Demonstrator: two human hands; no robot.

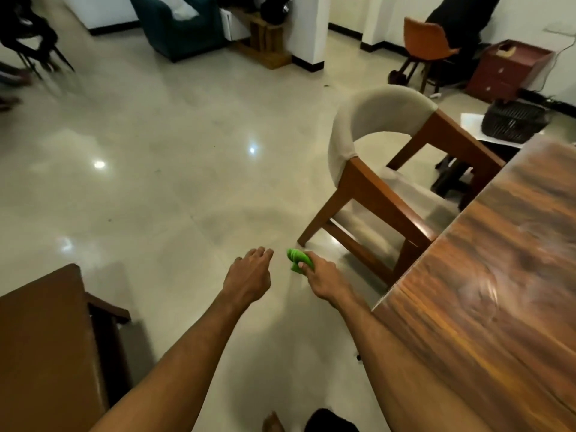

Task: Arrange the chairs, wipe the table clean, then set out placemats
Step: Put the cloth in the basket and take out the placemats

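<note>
The right grip (314,272) is closed round a green cloth (297,260); the left grip (249,272) is empty, loosely curled. The worktop (498,275) lies at 3 o'clock, nearest the right grip; the beige armchair (374,145) at 1 o'clock

Both bare forearms reach forward and down, side by side. The left hand (249,277) hangs palm-down with fingers loosely curled, holding nothing. The right hand (322,280) grips a green cloth (297,258).

Glossy cream tile floor (149,188), teal armchair (177,29), red drawer unit (505,73), white pillar (311,26) with black skirting.
</note>
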